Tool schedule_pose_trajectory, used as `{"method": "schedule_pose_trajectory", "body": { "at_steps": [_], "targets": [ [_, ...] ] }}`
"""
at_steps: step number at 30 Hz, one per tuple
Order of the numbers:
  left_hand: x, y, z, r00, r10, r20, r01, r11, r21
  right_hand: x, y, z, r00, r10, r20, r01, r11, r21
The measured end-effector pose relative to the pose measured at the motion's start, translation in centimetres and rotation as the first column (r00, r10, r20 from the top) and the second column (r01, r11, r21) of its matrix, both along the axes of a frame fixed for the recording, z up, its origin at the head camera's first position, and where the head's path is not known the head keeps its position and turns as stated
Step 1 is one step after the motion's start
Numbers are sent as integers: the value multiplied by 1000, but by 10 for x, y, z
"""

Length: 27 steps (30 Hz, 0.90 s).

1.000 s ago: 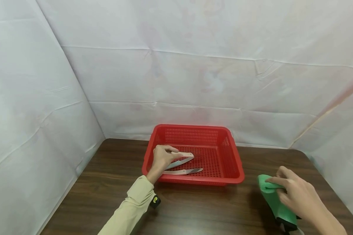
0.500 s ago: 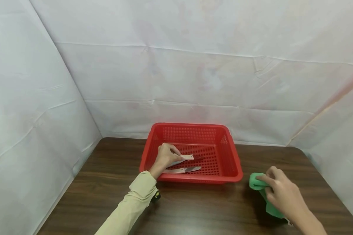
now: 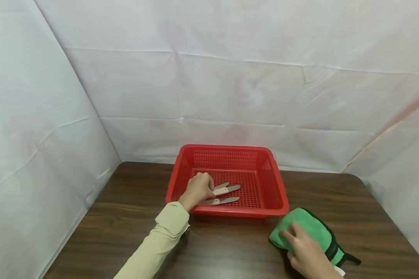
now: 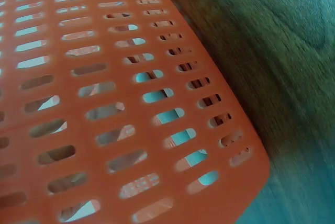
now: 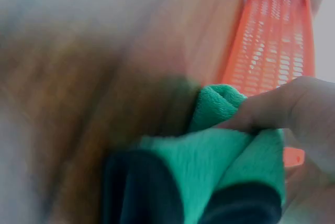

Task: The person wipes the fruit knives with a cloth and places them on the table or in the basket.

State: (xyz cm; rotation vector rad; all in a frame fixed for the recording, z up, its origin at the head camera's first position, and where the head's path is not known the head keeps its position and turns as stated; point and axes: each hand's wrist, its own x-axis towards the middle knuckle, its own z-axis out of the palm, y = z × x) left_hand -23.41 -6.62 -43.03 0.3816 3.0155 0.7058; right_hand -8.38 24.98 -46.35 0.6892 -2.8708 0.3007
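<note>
My left hand [image 3: 198, 190] is inside the red plastic basket [image 3: 283, 193], fingers curled down and the thumb against the pale handle of a knife [image 3: 221, 191]. Its blade points right. Just behind, a second blade [image 3: 222, 185] shows in part. Nearer the front wall lies another pale-handled knife [image 3: 227, 200]. My right hand [image 3: 309, 252] pinches a green cloth piece [image 3: 314, 228] with black edging and a black strap, right of the basket. In the right wrist view the thumb presses into the folded green cloth [image 5: 209, 150]. The left wrist view shows mostly slotted basket wall [image 4: 115, 103], hiding the fingers.
The basket stands on a dark wood table [image 3: 230, 248], close to the white sheet wall [image 3: 230, 97] at the back. White sheeting also rises at the left and right sides.
My right hand has brought the green cloth left toward the basket, and the cloth has turned from a narrow fold to a broader face. My left hand has lowered the knife among the others.
</note>
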Motion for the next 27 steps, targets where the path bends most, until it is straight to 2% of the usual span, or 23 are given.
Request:
{"method": "schedule_pose_trajectory", "body": {
  "at_steps": [3, 6, 8, 13, 17, 21, 23, 27],
  "targets": [
    [0, 1, -3, 999, -40, -21, 39, 998, -52, 2, 1, -1, 986, -52, 156, 37, 995, 97],
    [-1, 4, -6, 996, -82, -25, 79, 990, -113, 0, 6, 0, 953, -117, 278, 78, 986, 148],
    [-2, 6, -8, 994, -105, -21, 101, 983, -151, -1, 12, 0, 933, -145, 329, 99, 983, 154],
    [-3, 11, -11, 993, -120, 1, 118, 970, -211, 1, 30, -4, 896, -181, 407, 124, 979, 163],
    [-2, 14, -12, 994, -108, 5, 106, 971, -216, 7, 45, -9, 871, -205, 447, 153, 977, 150],
    [-2, 15, -11, 994, -106, 21, 108, 975, -195, 13, 60, -10, 856, -195, 479, 159, 980, 116],
    [-2, 16, -11, 993, -111, 27, 114, 977, -183, 15, 69, -9, 850, -162, 501, 142, 987, 76],
    [-2, 15, -8, 992, -123, -24, 120, 987, -104, 18, 83, -9, 832, -126, 540, 139, 990, 16]
  ]
}}
